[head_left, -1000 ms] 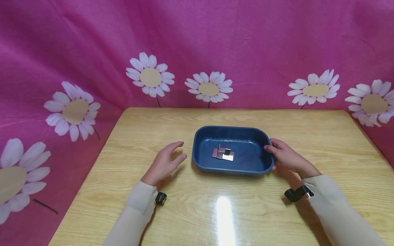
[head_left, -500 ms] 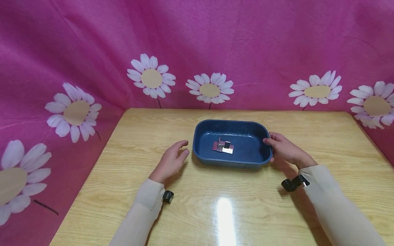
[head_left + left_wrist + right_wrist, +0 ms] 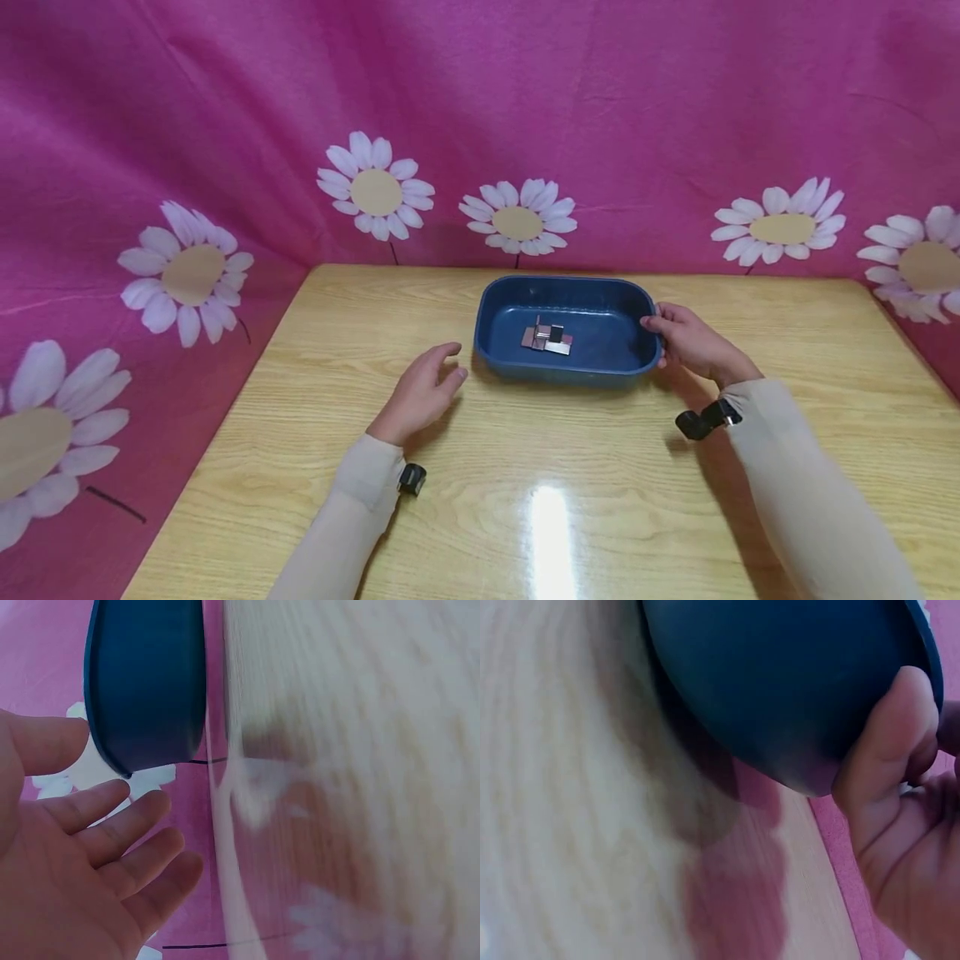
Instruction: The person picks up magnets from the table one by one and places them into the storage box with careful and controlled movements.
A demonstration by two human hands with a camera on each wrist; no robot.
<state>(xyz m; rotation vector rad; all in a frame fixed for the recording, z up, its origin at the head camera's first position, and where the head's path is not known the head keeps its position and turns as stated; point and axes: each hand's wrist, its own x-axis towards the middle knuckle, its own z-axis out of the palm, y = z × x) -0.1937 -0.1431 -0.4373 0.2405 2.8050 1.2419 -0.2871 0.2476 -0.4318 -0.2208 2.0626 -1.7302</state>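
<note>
A dark blue oblong tub (image 3: pixel 566 373) with rounded ends is in the middle of the head view. Inside lie several small flat shiny pieces (image 3: pixel 547 337), pinkish and silvery with one dark; their kind is too small to tell. My right hand (image 3: pixel 693 343) grips the tub's right end, thumb over the rim and fingers outside. Just short of the left end is my left hand (image 3: pixel 422 392), fingers relaxed and apart, holding nothing. In the left wrist view, a strip of pink shows between the tub (image 3: pixel 146 682) and the tabletop, so it looks slightly raised.
A glossy wooden table (image 3: pixel 480 450) lies under everything, with a bright light reflection near its front. Behind it and at both sides hangs a magenta cloth (image 3: pixel 630 125) printed with white daisies. Each sleeve carries a small black wrist device (image 3: pixel 705 419).
The tub, held by my right hand, has moved away toward the back of the table with the pieces in it. My left hand has shifted slightly right and stays apart from it.
</note>
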